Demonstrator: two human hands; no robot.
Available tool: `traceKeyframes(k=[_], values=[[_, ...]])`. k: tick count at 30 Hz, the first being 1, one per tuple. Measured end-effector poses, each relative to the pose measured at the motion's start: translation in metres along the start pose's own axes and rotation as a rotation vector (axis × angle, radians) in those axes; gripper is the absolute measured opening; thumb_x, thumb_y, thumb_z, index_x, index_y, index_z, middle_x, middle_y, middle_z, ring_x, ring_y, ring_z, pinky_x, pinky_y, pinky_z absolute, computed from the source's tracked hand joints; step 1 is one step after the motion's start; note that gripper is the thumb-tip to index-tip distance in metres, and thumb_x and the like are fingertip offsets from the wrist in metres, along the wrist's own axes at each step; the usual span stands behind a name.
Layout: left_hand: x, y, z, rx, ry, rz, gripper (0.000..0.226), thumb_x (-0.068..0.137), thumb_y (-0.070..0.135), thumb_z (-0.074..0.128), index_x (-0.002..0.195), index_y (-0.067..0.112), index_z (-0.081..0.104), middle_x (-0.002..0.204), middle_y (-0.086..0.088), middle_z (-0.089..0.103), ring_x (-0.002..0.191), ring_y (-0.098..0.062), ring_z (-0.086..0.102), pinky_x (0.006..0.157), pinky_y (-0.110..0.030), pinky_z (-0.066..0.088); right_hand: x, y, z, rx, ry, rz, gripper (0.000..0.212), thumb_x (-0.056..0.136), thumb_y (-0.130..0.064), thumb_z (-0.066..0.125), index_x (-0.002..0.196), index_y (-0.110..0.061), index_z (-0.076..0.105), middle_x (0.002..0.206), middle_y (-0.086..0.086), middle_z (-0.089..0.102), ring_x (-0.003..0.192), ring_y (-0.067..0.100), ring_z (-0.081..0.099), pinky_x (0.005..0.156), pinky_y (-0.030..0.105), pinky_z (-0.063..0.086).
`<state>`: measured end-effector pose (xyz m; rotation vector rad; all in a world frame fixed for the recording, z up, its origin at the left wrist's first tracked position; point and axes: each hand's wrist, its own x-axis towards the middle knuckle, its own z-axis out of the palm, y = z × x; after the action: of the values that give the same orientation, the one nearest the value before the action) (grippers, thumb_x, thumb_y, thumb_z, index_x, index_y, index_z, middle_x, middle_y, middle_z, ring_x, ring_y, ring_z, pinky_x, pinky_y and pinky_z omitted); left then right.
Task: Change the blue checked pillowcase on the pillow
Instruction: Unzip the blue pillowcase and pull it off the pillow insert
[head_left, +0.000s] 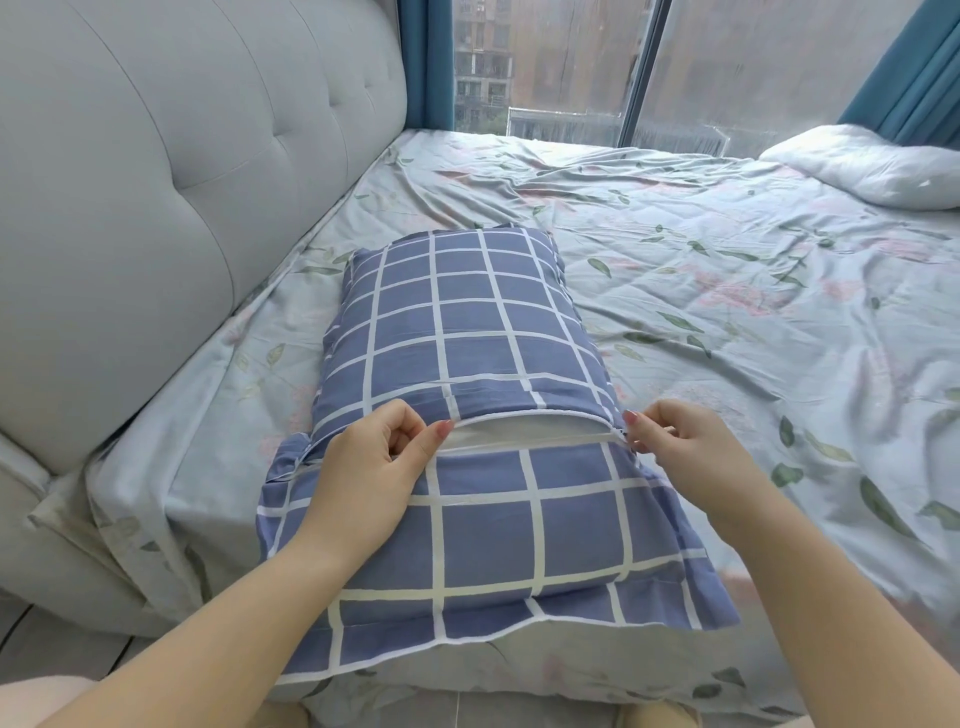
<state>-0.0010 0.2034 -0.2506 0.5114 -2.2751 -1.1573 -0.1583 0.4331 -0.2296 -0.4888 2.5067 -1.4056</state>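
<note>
Soft window (571, 67) daylight; bowed edges

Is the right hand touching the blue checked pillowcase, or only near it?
Touching. The head view shows the right hand pinching the blue checked pillowcase at the right end of its opening.

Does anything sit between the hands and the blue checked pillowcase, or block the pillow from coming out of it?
Nothing visible does. The left hand and the right hand already pinch the pillowcase at either end of its opening. The white pillow shows uncovered in that gap.
</note>
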Motion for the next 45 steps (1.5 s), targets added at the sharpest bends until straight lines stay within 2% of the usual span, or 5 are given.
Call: traceKeyframes(k=[11, 19, 30, 37, 45], values=[[-0.001, -0.002, -0.004, -0.018, -0.023, -0.005, 0.041, 0.083, 0.055, 0.053, 0.073, 0.016, 0.058, 0.063, -0.005, 0.056, 0.062, -0.017, 0.05, 0.058, -0.021, 0.041, 0.015, 0.026, -0.004, -0.011, 0.03, 0.126, 0.03, 0.098, -0.025, 0.057, 0.092, 0.004, 0.063, 0.088, 0.009, 0.065, 0.077, 0.012, 0.064, 0.062, 0.026, 0.044], [-0.001, 0.001, -0.009, -0.037, -0.026, -0.021, 0.044, 0.082, 0.058, 0.053, 0.074, 0.015, 0.059, 0.065, -0.007, 0.058, 0.066, -0.024, 0.054, 0.065, -0.039, 0.047, 0.019, 0.04, 0.005, -0.165, 0.089, 0.161, 0.037, 0.098, -0.026, 0.058, 0.084, 0.009, 0.062, 0.074, 0.015, 0.06, 0.073, 0.034, 0.057, 0.062, 0.034, 0.036], [-0.001, -0.002, -0.011, -0.035, -0.011, -0.021, 0.039, 0.086, 0.053, 0.054, 0.072, 0.017, 0.056, 0.057, 0.005, 0.052, 0.055, -0.008, 0.045, 0.055, -0.017, 0.037, 0.026, 0.046, 0.008, -0.075, 0.102, 0.17, 0.032, 0.097, -0.023, 0.06, 0.079, 0.003, 0.066, 0.075, 0.012, 0.066, 0.071, 0.025, 0.057, 0.067, 0.034, 0.041], [-0.003, -0.004, -0.026, 0.031, 0.071, 0.043, 0.032, 0.096, 0.036, 0.053, 0.071, 0.017, 0.054, 0.055, 0.011, 0.048, 0.056, -0.008, 0.044, 0.056, -0.015, 0.035, 0.016, 0.014, 0.004, -0.07, 0.354, -0.042, 0.024, 0.094, -0.026, 0.062, 0.077, -0.012, 0.068, 0.076, 0.007, 0.066, 0.073, 0.025, 0.055, 0.07, 0.034, 0.04], [-0.006, -0.012, -0.04, 0.088, 0.081, 0.013, 0.032, 0.097, 0.037, 0.052, 0.075, 0.014, 0.058, 0.059, 0.001, 0.054, 0.06, -0.014, 0.048, 0.057, -0.017, 0.036, -0.021, -0.033, 0.038, 0.216, -0.016, -0.366, 0.04, 0.098, -0.038, 0.048, 0.082, -0.009, 0.07, 0.078, 0.001, 0.072, 0.077, 0.009, 0.067, 0.075, 0.015, 0.047]])
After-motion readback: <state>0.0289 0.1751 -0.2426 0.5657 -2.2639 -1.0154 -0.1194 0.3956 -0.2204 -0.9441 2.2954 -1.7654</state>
